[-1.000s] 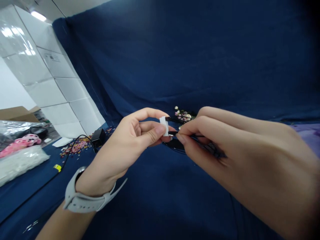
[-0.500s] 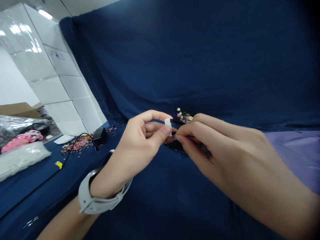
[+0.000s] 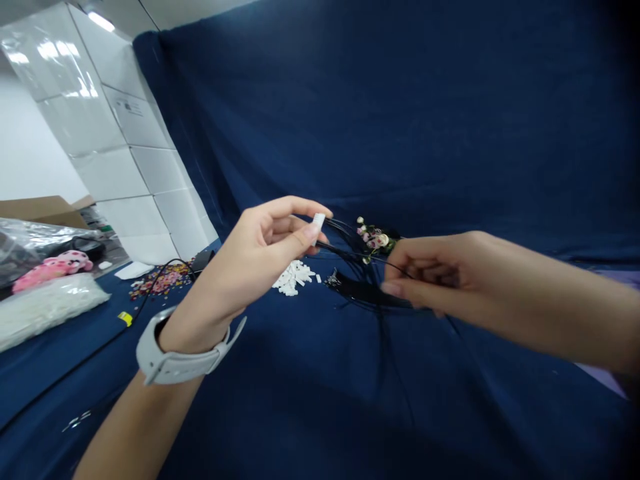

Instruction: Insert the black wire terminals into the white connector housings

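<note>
My left hand [image 3: 273,237] pinches a small white plastic connector [image 3: 318,227] between thumb and fingertips. Several thin black wires [image 3: 343,230] run out of its right side. To the right, my right hand [image 3: 425,273] has its fingers curled in, with one black wire from the connector leading to them; the fingertips partly hide it. Just below and left of that hand lies a bundle of black wires [image 3: 367,291] with small metal ends at its left tip. A heap of small white connectors [image 3: 294,277] sits on the blue cloth below my left hand.
Artificial flowers [image 3: 373,239] stand behind the wires. Along the left are colourful small pieces [image 3: 163,281], a black adapter [image 3: 203,260] with its cable, a yellow tag [image 3: 125,319], a clear bag [image 3: 50,313] and a pink spotted toy [image 3: 55,270]. White boxes [image 3: 145,173] rise behind.
My right hand has moved away from the connector to the right, beside the wire bundle. My left hand has shifted left and up with the connector, uncovering the heap of white connectors.
</note>
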Motion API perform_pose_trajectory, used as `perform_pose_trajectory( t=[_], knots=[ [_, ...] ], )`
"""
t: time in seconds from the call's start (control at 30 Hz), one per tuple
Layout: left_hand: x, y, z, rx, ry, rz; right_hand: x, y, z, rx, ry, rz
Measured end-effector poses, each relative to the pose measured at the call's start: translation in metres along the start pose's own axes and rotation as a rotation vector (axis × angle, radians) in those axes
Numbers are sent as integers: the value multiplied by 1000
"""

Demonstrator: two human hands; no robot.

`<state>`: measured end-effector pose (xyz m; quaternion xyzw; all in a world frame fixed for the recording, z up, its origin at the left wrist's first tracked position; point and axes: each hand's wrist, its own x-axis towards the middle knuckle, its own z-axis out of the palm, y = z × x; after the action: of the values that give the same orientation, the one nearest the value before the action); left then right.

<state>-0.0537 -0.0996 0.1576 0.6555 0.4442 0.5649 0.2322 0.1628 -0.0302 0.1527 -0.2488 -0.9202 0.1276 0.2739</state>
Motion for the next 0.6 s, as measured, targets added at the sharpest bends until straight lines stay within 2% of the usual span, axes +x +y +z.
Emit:
perform_pose_trajectory(
  t=[0.03,0.07,0.17,0.2,0.27,0.33,0.4,0.5,0.6],
  knots=[
    [-1,1,-1,63,15,36,1,4,-4,62,-27,28],
    [-2,2,-1,121,22,68,2,7,-6,128,3,58],
    [-3,6,3,205,2,143,14,5,4,351,193,101],
    [-2,7,5,204,-13,154,20,1,12,408,196,86],
    [1,8,6,189,-16,152,33,-8,28,512,119,55],
    [7,9,3,160,37,158,46,-19,41,630,67,35],
    [12,10,-6,121,91,146,57,-28,51,760,58,24],
    [18,13,-24,24,110,17,68,-41,65,940,23,26],
    [21,12,-48,-71,209,-86,71,-53,90,1082,-46,69]
  ],
)
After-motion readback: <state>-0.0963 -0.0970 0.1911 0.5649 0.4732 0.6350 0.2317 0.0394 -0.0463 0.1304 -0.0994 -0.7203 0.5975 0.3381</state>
